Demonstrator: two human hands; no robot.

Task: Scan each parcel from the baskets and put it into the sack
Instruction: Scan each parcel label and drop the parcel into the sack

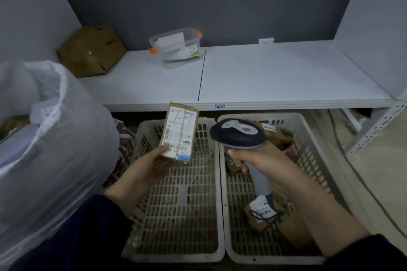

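1. Nearest, on the floor: left basket (217, 193) and right basket (308, 121) side by side, long rims touching. Loose parcels (262, 209) in the right one, under the right forearm.
2. Over the far half of the left basket: left hand (154, 165), fingers and thumb clamped on the near end of one parcel (179, 134), label turned up toward the camera.
3. Long axis of that parcel running near to far, far end tipped slightly right. Barcodes along the label's left edge and near end, partly under the thumb.
4. Just right of it, above the seam between the baskets: scanner (237, 133), handle wrapped in the right hand (262, 160), head close beside the parcel yet apart from it. Exact aim of its window hard to tell; likely needs swinging left onto the barcode.
5. Left of the left hand: white sack (66, 138), top seemingly open. Left hand the nearer one for the drop after the scan.
6. Farthest: shelf (275, 72), with a box (91, 50) at its far left corner and a clear tub (176, 47) by its far edge.
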